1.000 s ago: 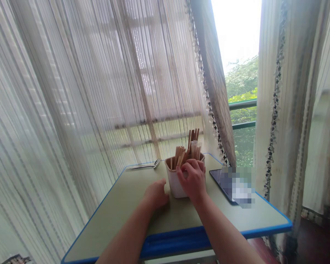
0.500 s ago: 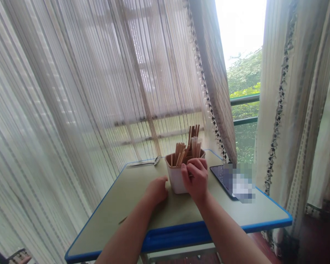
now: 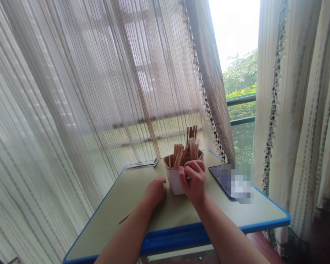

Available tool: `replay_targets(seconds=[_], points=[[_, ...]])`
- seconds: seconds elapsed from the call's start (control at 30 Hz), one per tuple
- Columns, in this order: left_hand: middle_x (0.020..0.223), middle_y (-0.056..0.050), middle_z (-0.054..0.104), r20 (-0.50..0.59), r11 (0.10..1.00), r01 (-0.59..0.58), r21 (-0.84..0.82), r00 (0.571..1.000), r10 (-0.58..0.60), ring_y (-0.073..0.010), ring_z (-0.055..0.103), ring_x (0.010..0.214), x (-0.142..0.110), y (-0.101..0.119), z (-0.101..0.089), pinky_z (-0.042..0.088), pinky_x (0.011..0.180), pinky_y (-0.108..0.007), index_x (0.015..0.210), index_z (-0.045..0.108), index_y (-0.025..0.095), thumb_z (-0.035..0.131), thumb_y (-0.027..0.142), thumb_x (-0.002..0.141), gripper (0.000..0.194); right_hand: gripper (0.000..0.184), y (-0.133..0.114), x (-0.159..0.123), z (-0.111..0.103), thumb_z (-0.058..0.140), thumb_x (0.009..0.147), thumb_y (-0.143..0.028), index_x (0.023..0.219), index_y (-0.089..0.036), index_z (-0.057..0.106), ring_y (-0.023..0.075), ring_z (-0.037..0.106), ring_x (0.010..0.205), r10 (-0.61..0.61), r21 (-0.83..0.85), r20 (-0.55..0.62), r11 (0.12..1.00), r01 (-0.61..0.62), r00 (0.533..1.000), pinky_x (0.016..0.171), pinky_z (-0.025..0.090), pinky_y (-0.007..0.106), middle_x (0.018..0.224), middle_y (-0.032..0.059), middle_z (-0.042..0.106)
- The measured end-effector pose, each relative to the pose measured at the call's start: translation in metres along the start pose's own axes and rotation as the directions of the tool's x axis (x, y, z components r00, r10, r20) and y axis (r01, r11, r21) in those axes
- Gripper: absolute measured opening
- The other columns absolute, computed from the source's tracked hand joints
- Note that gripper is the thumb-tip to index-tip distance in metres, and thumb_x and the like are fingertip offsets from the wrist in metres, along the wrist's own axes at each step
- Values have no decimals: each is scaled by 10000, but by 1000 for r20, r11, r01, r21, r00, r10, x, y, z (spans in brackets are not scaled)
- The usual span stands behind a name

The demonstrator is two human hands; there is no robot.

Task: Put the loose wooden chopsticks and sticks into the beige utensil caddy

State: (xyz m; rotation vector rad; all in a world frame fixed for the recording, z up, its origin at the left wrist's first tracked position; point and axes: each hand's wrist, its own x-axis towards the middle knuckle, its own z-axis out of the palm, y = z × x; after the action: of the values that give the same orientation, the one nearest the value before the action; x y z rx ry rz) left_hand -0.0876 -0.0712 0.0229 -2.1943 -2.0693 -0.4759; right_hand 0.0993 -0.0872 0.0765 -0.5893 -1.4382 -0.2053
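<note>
A white bin with a brown inner rim [image 3: 173, 179] stands on the table, holding several bundles of wooden chopsticks [image 3: 178, 154] and some pale wrapped sticks [image 3: 193, 147]. In front of its right side is my right hand [image 3: 194, 180], closed, fingers curled towards the bin's front; whether it grips the rim or something small is hidden. To the left of the bin my left hand [image 3: 155, 190] rests low over the table, fingers curled inward and mostly hidden, just apart from the bin. One thin wooden stick [image 3: 124, 219] pokes out beside my left forearm.
The pale table [image 3: 112, 205] has a blue edge. A metal utensil [image 3: 145, 164] lies at its back left. A dark tablet or phone [image 3: 221, 179], partly pixelated, lies on the right. Sheer curtains [image 3: 99, 73] hang close behind the table.
The view has shifted slightly. My left hand sits a little further from the bin's side than before. My right hand keeps its curled shape in front of the bin.
</note>
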Motion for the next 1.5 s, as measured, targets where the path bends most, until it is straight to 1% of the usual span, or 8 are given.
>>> replay_targets(seconds=[0.27,0.5,0.67,0.8,0.93,1.1,1.27,1.5], points=[[950,-45,558,-163,996,-53,-70,986,41,-148,555,838,0,5,-8,444,804,-268,1018,557,195,434,8,686,400,254,-1,-1,0,582,767,-158,545,-207,468,172,471,783,-10,15,-6,1000,10,1000,747,397,365,688,19,563],[982,-69,524,-434,986,-156,-50,893,119,-168,552,848,2,4,-7,478,810,-331,995,545,178,401,9,715,357,252,-1,-2,3,574,773,-173,543,-211,477,171,477,785,-24,0,37,1000,24,999,760,403,358,686,18,564],[963,-59,503,-541,977,-147,-152,840,42,-165,547,803,3,4,-4,504,764,-339,998,514,191,442,29,672,371,254,-1,-2,3,567,778,-167,546,-211,473,172,473,781,-25,20,49,1000,24,999,759,407,362,689,22,563],[895,-52,525,-462,981,-99,-164,887,13,-157,548,774,5,3,-2,501,757,-323,907,546,179,427,-13,605,378,252,0,-3,3,571,776,-164,551,-210,467,173,469,777,-25,23,47,999,24,999,754,408,365,687,22,563],[816,-49,591,-338,990,-46,-132,941,-1,-165,568,791,5,5,-4,486,780,-313,832,589,166,417,-13,637,316,252,0,-3,3,570,777,-162,553,-209,466,169,468,764,-19,28,45,999,18,999,757,410,364,672,18,553],[1003,-98,655,-328,988,-34,-149,945,-17,-178,604,944,6,5,-5,465,875,-320,1078,574,136,390,-34,700,453,255,0,-3,3,569,777,-161,550,-206,462,166,464,759,-28,26,58,999,27,998,749,405,361,677,17,558],[1010,-124,682,-193,992,101,-81,975,-115,-190,637,953,2,7,-9,458,825,-289,1205,520,131,386,88,858,374,269,1,-3,4,579,769,-155,541,-199,443,162,459,759,-24,36,60,999,21,998,750,403,355,670,14,549],[931,-87,692,-129,981,183,68,976,-173,-188,641,892,-1,8,-13,432,760,-267,992,621,188,390,242,913,250,266,0,-3,5,579,769,-152,540,-196,449,159,456,754,-6,54,37,999,4,999,753,401,352,674,14,547]])
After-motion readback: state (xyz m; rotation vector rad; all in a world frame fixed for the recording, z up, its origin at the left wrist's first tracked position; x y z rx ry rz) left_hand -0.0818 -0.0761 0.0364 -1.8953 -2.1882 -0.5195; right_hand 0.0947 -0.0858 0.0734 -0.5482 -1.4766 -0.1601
